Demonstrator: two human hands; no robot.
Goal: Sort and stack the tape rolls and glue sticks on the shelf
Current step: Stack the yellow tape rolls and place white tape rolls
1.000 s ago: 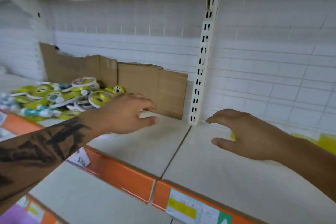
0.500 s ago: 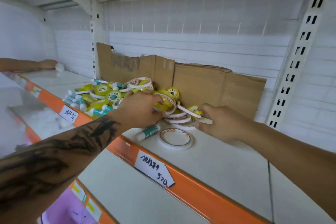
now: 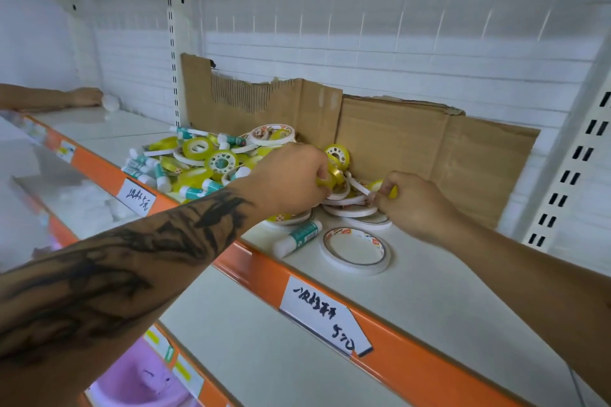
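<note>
Shelf [image 3: 446,291]: white board with an orange front edge, handwritten price tags stuck on it
Pile [image 3: 205,158]: yellow and white tape rolls mixed up with glue sticks, heaped against the cardboard [image 3: 413,142] at the back
Left hand [image 3: 291,178]: fingers curled round a yellow tape roll [image 3: 330,177] at the right end of the pile
Right hand [image 3: 416,205]: pinching a thin white tape roll [image 3: 358,185] just beside it
Loose stuff: one flat white tape ring [image 3: 355,249] and one glue stick [image 3: 297,238] lying near the front edge, below both hands
</note>
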